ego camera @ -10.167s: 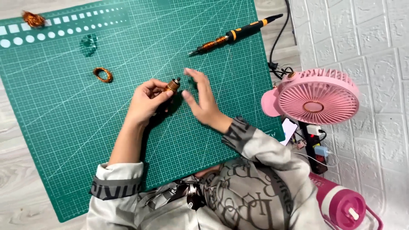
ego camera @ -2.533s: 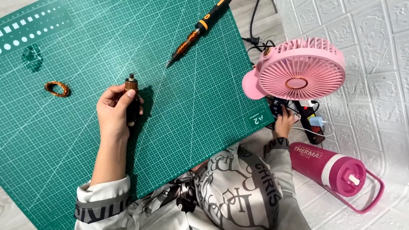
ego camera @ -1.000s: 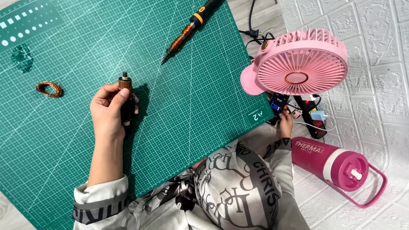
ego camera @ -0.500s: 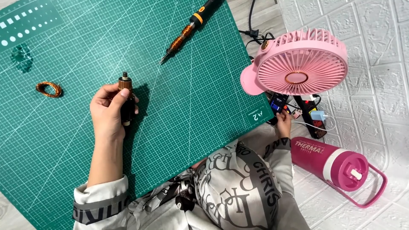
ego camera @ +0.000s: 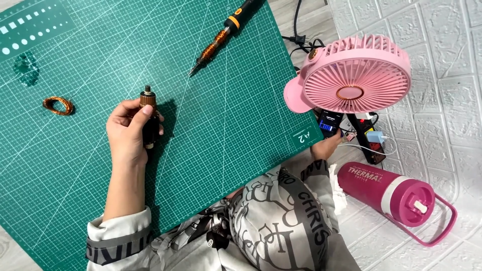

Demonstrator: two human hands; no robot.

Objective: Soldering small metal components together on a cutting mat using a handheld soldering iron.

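On mat (ego camera: 241, 125), L hand (ego camera: 128, 133) + motor rotor (ego camera: 149, 120), unchanged.

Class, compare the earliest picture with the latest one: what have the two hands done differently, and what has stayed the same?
The right hand let go of the small motor part and moved off the green mat to the small device with a lit screen under the pink fan. The left hand kept hold of the part, now alone. The soldering iron, wire coil and pink bottle lie untouched.
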